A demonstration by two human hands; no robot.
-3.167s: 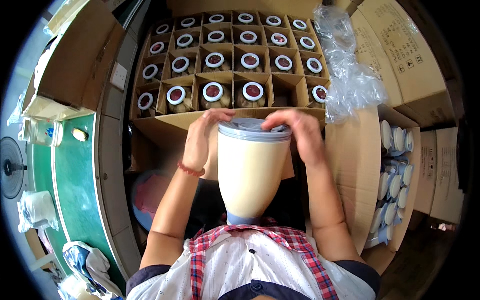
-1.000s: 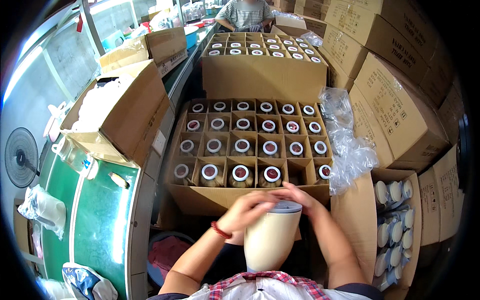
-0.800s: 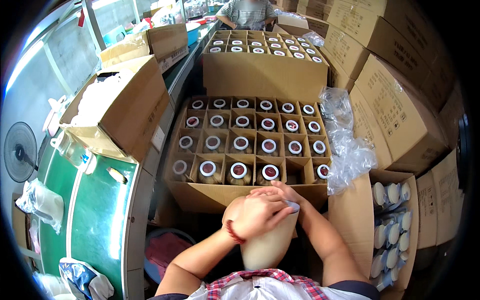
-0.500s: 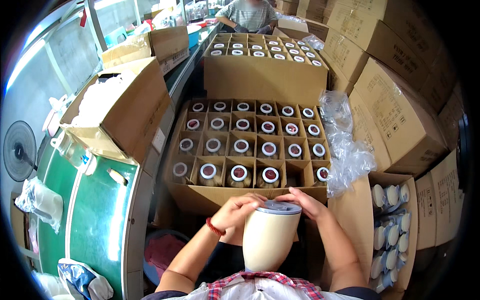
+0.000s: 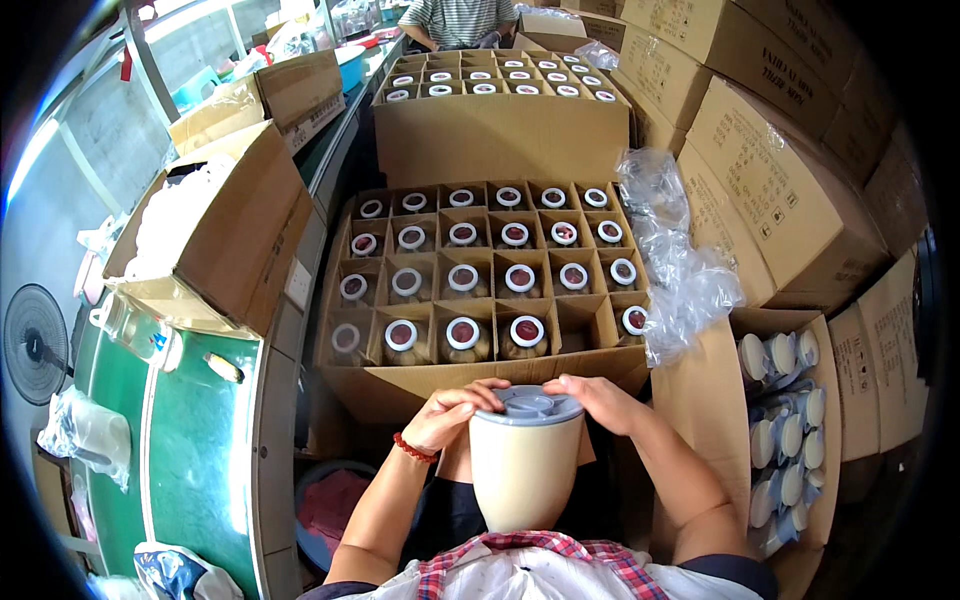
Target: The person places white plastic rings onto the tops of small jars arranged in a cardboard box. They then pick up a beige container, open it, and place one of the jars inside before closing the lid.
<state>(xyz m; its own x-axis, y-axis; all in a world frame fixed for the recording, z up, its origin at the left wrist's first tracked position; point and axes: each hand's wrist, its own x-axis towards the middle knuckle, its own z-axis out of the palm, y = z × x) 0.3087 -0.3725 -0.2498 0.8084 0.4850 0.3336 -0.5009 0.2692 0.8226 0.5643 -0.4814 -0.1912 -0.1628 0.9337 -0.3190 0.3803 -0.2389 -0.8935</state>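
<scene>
Two hands, the left hand [image 5: 452, 412] and right hand [image 5: 600, 400], are wrapped with curled fingers around the grey lid [image 5: 530, 404] of a cream jar [image 5: 523, 468], the capping step seemingly in hand, so a firm seating is probably called for before the one empty cell [image 5: 578, 322] in the near carton [image 5: 400, 385] is filled.

Base of the cream jar [image 5: 524, 480] hidden behind the plaid shirt [image 5: 540, 565]; can't tell what it rests on. Left hand [image 5: 455, 412] covers the jar's upper left wall, right hand [image 5: 600, 400] hides the far right of the grey lid [image 5: 532, 405], fingertips partly out of sight behind the rim. Person at the far box [image 5: 460, 18] cut off by the top edge, only torso shows. Bottles in the divided carton [image 5: 480, 280] show caps only, bodies hidden by dividers. Side box of white containers [image 5: 785, 420] partly cut by its flap. Print on the stacked cartons [image 5: 780, 190] too small and warped. Blue bag [image 5: 175, 575] cropped at the bottom edge.
</scene>
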